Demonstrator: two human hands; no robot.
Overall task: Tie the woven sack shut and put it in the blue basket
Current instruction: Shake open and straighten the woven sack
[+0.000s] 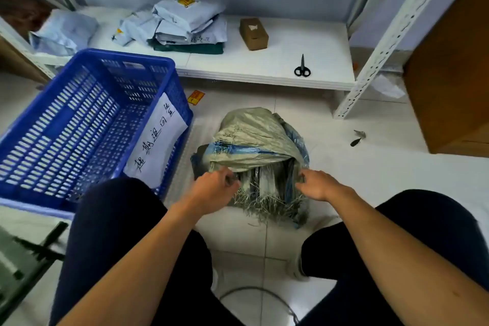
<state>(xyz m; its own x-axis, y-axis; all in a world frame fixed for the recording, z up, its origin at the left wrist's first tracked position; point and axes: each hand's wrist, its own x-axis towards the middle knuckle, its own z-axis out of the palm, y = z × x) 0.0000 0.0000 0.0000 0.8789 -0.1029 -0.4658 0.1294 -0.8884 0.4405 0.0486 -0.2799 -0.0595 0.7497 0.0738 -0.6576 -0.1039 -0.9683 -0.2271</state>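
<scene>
From my feed, the woven sack sits on the tiled floor at the centre of the frame, just in front of the person's two dark-trousered knees. It is a grey-green sack with a blue stripe, and its frayed mouth faces the camera. The mouth gapes, and I can make out pale packets inside.

The left hand is at the left side of the mouth. Its fingers are curled and pinch the sack's upper edge. The right hand is at the right side of the mouth, fingers curled into the fabric there. Both hands hold the sack, and loose threads hang below them.

The blue basket fills the left of the frame, just beside the sack but not touching it as far as I can tell. A white sheet of paper with handwriting lies against its right inner wall.

Across the top of the frame runs a low white shelf. On it is a heap of pale blue parcels, with a small cardboard box to their right. Black scissors lie near the shelf's front edge. An orange label lies on the floor between the shelf and the sack.
</scene>
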